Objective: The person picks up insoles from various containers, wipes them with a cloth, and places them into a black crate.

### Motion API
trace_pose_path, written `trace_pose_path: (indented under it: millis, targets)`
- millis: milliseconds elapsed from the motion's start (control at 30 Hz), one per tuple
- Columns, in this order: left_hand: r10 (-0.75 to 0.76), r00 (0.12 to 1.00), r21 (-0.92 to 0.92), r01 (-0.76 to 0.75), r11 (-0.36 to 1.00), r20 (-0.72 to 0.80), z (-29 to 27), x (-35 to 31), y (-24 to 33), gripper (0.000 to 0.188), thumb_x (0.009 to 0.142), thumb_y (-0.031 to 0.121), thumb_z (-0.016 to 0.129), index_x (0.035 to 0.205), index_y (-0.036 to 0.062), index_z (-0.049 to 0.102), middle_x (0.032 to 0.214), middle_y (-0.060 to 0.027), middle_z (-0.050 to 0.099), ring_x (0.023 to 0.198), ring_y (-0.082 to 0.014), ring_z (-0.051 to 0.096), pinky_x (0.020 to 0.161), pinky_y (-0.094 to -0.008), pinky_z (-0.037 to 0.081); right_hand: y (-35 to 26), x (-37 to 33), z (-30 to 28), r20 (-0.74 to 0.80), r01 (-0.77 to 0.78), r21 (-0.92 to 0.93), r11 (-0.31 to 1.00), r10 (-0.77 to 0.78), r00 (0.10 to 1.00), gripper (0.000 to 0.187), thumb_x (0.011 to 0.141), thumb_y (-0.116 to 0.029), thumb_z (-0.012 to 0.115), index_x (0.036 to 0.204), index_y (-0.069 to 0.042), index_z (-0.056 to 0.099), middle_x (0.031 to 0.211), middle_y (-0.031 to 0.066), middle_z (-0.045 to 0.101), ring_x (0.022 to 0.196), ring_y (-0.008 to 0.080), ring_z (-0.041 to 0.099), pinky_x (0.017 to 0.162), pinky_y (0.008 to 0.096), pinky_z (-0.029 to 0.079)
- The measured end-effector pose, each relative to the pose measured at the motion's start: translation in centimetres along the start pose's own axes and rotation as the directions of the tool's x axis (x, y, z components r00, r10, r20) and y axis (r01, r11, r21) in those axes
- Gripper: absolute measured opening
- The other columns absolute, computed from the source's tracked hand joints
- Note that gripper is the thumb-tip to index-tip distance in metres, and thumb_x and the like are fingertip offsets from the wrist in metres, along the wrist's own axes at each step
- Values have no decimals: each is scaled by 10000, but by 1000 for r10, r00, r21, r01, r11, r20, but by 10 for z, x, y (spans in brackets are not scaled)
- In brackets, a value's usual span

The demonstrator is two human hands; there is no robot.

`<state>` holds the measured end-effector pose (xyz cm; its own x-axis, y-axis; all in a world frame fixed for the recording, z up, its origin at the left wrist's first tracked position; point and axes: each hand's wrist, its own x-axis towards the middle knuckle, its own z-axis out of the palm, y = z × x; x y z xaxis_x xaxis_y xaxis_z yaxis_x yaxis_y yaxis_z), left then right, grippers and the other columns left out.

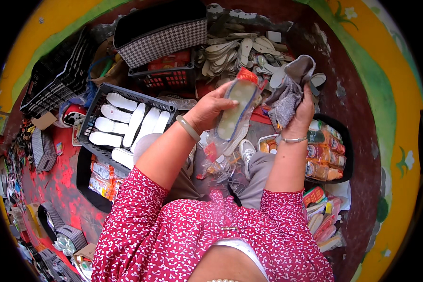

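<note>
My left hand [207, 112] pinches a shoe insole [231, 123] in a clear plastic bag with a red top, thumb on its face. The insole is pale greenish with a dark blue edge. Beside it, my right hand [306, 109] is closed around a rumpled grey cloth [289, 97]. The cloth hangs close to the bag on its right. Below my left hand, clear plastic wrappers [223, 171] with red bits lie between my feet. White insoles [134, 124] fill a dark plastic crate [90, 115] by my left forearm.
Loose insoles [221, 57] are heaped at the back against the wall. A houndstooth box [167, 44] sits on a black crate [162, 81] at the back left. Dark bins of orange packets [325, 157] flank my legs. More boxes [43, 149] clutter the red floor at left.
</note>
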<state>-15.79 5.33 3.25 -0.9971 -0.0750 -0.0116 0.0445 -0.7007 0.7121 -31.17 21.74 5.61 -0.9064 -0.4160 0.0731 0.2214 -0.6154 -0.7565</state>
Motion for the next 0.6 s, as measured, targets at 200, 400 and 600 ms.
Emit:
trace_pose_path:
  millis: [200, 400, 600]
  targets:
    - [-150, 989, 134, 146, 980, 17, 7, -5, -6, 501, 800, 7, 608, 1270, 40, 440, 1154, -71, 551, 1016, -171, 558, 902, -313, 444, 8, -17, 14, 513, 47, -557, 829, 299, 805, 473, 883, -260, 573, 1283, -33, 466, 1283, 79, 473, 1153, 135, 443, 987, 252, 319]
    - [-32, 999, 444, 17, 896, 26, 7, -6, -14, 405, 803, 15, 625, 1194, 62, 531, 1110, -28, 578, 1007, -121, 537, 900, -300, 431, 21, -21, 15, 409, 10, -567, 824, 271, 871, 323, 751, -61, 704, 1059, -47, 607, 923, 1, 621, 849, 73, 550, 772, 208, 440]
    - [-151, 988, 541, 147, 828, -39, -5, 1, -18, 377, 840, 38, 570, 1212, 41, 504, 1095, -18, 565, 969, -90, 495, 874, -257, 409, 39, -26, 15, 259, 12, -442, 897, 115, 959, 211, 768, -123, 710, 942, -24, 645, 811, -20, 624, 744, 50, 547, 689, 182, 444]
